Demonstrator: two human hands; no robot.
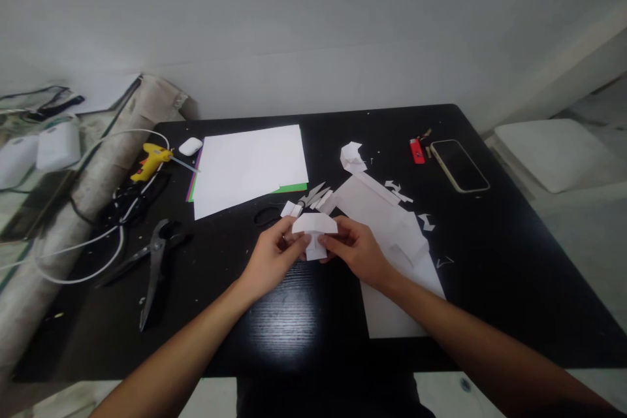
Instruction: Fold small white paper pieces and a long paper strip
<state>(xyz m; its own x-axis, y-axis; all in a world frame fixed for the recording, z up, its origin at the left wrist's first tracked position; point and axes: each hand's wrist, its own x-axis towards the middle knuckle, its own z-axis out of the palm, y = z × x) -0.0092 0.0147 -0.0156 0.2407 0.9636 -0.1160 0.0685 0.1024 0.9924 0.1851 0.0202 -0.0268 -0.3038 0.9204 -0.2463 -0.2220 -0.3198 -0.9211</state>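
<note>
My left hand (272, 261) and my right hand (356, 249) meet over the middle of the black table (514, 261). Together they pinch a small folded white paper piece (314, 227), the left from its left side, the right from its right side. Fingers of both hands are curled around the paper. Just behind the hands lie scissors (294, 206) with black handles, partly covered by paper scraps. A large cut white sheet (392, 241) lies under and to the right of my right hand.
A stack of white and coloured paper (249, 166) sits at the back left. A yellow glue gun (149, 160), white earbud case (191, 145), black pliers (154, 261) and cables lie left. A red lighter (417, 151), a phone (459, 165) and paper scraps (353, 157) lie right.
</note>
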